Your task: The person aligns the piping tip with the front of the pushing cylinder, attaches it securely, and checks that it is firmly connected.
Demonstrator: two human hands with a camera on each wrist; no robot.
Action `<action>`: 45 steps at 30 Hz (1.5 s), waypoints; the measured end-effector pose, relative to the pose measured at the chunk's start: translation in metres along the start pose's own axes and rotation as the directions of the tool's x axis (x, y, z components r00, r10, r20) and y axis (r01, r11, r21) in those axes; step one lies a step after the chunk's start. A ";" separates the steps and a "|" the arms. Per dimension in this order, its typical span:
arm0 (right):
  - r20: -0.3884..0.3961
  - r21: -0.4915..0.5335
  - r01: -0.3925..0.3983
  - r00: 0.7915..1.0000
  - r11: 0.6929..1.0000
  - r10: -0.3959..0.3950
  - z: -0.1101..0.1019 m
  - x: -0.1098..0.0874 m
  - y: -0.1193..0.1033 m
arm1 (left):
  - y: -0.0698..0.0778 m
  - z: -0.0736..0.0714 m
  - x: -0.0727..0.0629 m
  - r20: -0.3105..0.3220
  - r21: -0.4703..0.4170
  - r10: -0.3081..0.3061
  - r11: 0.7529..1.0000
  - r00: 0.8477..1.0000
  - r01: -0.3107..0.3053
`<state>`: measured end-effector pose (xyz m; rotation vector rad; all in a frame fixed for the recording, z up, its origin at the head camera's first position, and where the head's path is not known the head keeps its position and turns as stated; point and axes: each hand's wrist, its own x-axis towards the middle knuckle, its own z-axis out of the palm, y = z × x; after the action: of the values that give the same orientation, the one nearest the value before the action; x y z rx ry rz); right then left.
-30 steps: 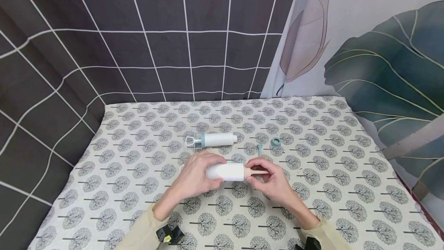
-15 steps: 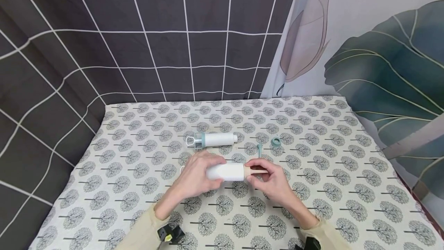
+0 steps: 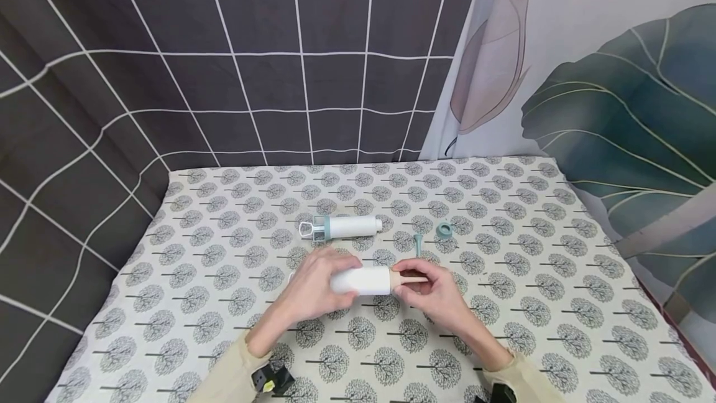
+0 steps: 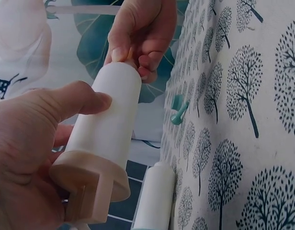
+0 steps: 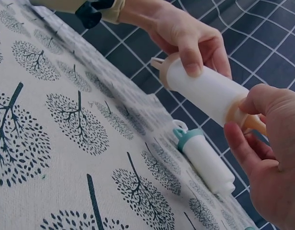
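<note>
A white bottle (image 3: 360, 281) lies sideways between the two hands, close over the cloth. It has a beige collar with a long nozzle at the right end, and a beige cap with a loop-like handle (image 4: 95, 191) at the other. My left hand (image 3: 316, 282) grips the bottle's body, thumb along its side. The right hand (image 3: 433, 288) pinches the beige nozzle collar (image 5: 237, 114) between thumb and fingers, hiding part of the nozzle (image 3: 413, 279). In the right wrist view the collar sits against the bottle's end.
Behind the hands lies a second white bottle (image 3: 352, 226) with a teal collar and a handle. To its right are a teal nozzle (image 3: 417, 244) and a teal ring (image 3: 444, 231). A tree-print cloth (image 3: 386, 359) covers the table; a dark grid curtain (image 3: 335, 79) hangs behind.
Both hands keep their hold on the bottle and collar. The whole scene shifts very slightly in view; the things on the cloth stay put.
</note>
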<state>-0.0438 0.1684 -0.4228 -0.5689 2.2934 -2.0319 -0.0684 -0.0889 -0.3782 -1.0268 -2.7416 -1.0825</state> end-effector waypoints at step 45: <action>-0.046 -0.038 -0.062 0.997 0.997 0.060 -0.017 -0.002 0.002 | -0.040 0.002 -0.016 0.024 0.048 -0.059 0.997 0.998 0.058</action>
<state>-0.0462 0.1852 -0.4226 -0.4536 2.3501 -1.9960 -0.0795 -0.1186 -0.4077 -0.9667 -2.8199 -1.0129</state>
